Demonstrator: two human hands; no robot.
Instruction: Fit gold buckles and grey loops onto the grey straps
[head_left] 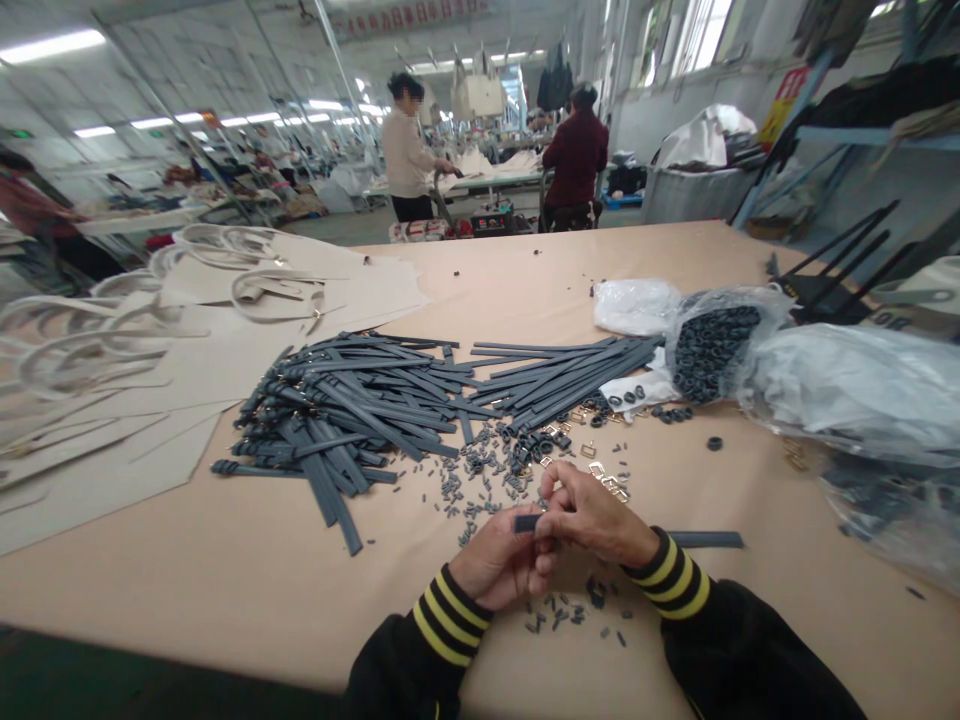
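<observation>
A dark grey flat strap (526,523) is pinched between my two hands in front of me. My left hand (495,560) is closed on its end, palm turned up. Over the strap, my right hand (600,515) is closed too, thumb and fingertips against it. A grey strap length (705,539) sticks out past my right wrist, seemingly the same piece; my hand hides the stretch between. Just beyond my fingers lie small grey cut bits (480,475), gold metal buckles (611,482) and black loops (532,448). More small scraps (570,612) are scattered below my hands.
A heap of straps with fittings (337,400) lies left of centre, plain straps (570,370) beside it. Beige panels with handles (187,350) cover the left side. At right are a bag of black loops (716,345) and plastic bags (847,390). Two people (409,150) stand beyond the table.
</observation>
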